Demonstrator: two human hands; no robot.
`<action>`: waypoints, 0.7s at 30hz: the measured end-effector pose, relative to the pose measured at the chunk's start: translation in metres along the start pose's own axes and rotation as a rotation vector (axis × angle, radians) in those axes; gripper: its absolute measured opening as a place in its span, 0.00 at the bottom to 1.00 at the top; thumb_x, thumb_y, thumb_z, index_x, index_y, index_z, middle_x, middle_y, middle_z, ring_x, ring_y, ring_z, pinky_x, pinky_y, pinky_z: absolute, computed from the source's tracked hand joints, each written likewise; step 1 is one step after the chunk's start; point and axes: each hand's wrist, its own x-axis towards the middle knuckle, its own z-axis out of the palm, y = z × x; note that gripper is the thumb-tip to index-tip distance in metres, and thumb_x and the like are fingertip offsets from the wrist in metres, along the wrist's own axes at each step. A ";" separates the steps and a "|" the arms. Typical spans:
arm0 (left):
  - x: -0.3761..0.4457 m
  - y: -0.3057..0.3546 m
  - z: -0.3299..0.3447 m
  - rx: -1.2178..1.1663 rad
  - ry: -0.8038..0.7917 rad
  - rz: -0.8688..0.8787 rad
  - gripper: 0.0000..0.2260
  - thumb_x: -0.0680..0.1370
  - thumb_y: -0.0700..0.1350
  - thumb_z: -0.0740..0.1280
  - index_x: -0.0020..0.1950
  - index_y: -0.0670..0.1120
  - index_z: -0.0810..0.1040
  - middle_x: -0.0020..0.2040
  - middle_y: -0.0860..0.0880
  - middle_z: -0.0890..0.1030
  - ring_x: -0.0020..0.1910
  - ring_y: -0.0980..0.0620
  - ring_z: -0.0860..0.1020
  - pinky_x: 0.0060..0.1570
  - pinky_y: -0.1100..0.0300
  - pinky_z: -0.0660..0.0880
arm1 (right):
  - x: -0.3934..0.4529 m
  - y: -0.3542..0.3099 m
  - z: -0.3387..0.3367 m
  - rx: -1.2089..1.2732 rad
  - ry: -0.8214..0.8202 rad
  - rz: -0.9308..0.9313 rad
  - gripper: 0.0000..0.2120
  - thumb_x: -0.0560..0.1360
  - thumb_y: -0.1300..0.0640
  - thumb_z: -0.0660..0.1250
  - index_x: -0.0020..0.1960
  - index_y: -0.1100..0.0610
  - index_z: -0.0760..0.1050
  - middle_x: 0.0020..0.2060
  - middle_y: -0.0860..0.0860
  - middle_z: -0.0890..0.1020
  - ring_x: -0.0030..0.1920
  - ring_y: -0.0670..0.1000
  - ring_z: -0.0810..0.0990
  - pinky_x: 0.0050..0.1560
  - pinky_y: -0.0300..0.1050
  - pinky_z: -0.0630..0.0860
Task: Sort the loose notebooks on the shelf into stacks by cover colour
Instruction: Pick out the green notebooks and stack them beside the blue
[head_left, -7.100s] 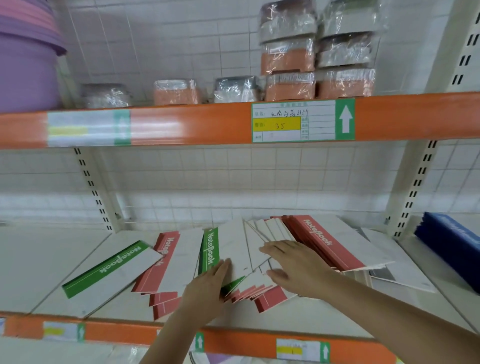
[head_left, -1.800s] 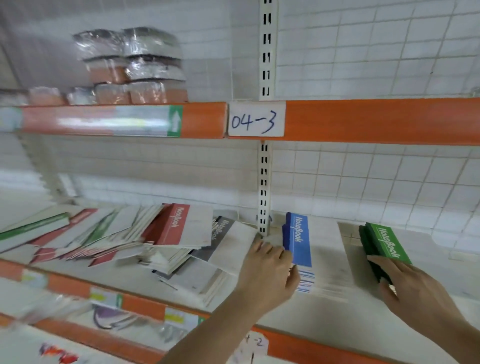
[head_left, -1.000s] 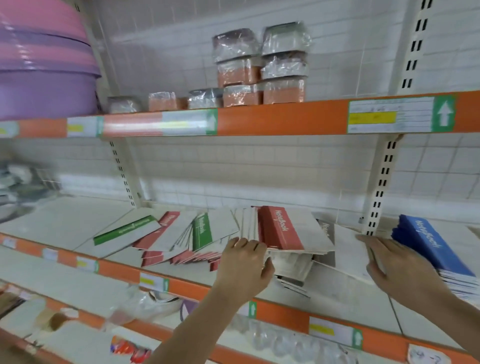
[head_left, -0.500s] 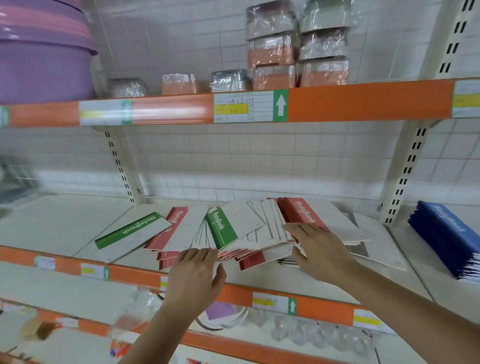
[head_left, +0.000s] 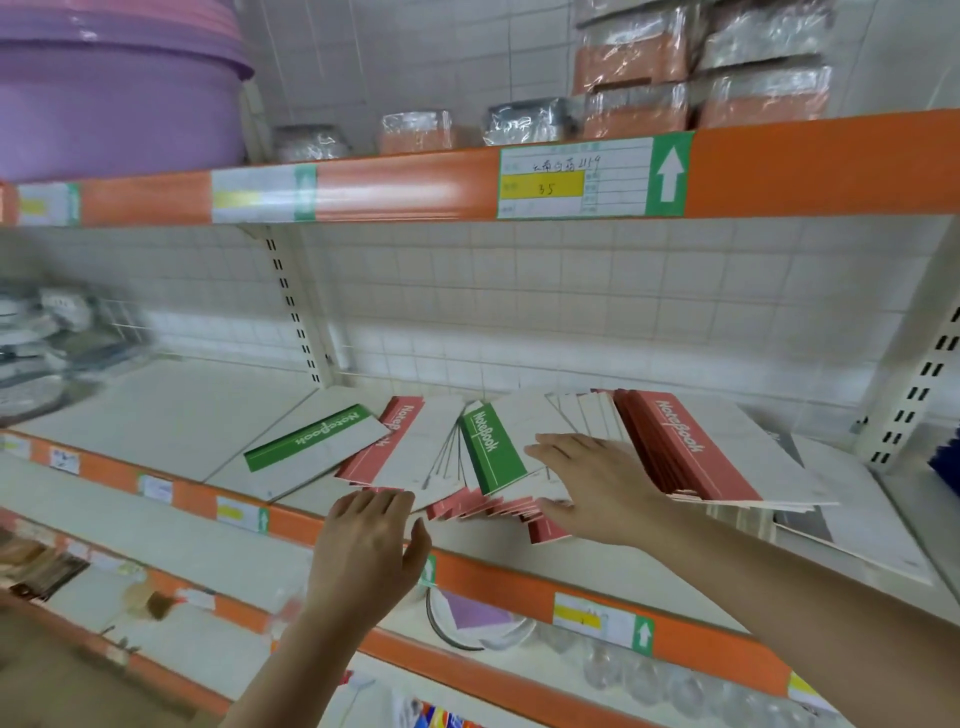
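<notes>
Two bare hands are stretched over a loose spread of notebooks (head_left: 519, 467) that is fanned across the middle shelf (head_left: 171, 415). The right hand (head_left: 592, 483) is laid palm down on the white covers at the centre of the spread, its grip wide with fingers straight and nothing pinched. The left hand (head_left: 369, 551) is held at the shelf's front edge, at seven o'clock from the right hand; its grip is likewise wide and nothing is held, the fingertips just reaching the red covers at the near edge of the fan. A green-banded notebook (head_left: 491, 449) lies on top of the fan, just at nine o'clock of the right hand. A second green notebook (head_left: 317, 441) lies further out at nine o'clock, beside a red-banded notebook (head_left: 395, 441). A stack of red notebooks (head_left: 685, 447) is seen at three o'clock of the right hand. Wrapped packages (head_left: 701, 67) and a purple basin (head_left: 114, 88) are set on the shelf above.
</notes>
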 end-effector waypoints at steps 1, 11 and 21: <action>0.002 -0.001 0.001 0.000 -0.014 -0.009 0.17 0.75 0.50 0.57 0.46 0.43 0.83 0.40 0.48 0.84 0.38 0.48 0.83 0.41 0.54 0.79 | 0.003 0.000 0.001 -0.001 -0.018 -0.004 0.31 0.78 0.41 0.57 0.77 0.48 0.53 0.77 0.47 0.55 0.75 0.47 0.55 0.72 0.44 0.52; 0.014 -0.037 0.010 0.102 -0.111 -0.118 0.17 0.74 0.50 0.56 0.42 0.43 0.82 0.35 0.49 0.82 0.34 0.47 0.81 0.38 0.54 0.77 | 0.033 0.001 0.011 -0.065 -0.202 0.010 0.41 0.75 0.31 0.56 0.78 0.50 0.46 0.78 0.54 0.45 0.77 0.54 0.45 0.75 0.52 0.43; 0.036 -0.125 0.035 0.168 -0.281 -0.147 0.28 0.60 0.46 0.80 0.58 0.40 0.81 0.53 0.42 0.83 0.51 0.40 0.82 0.47 0.43 0.80 | 0.034 -0.008 0.012 -0.114 -0.334 0.129 0.48 0.68 0.23 0.49 0.78 0.50 0.45 0.78 0.47 0.50 0.77 0.49 0.49 0.76 0.54 0.42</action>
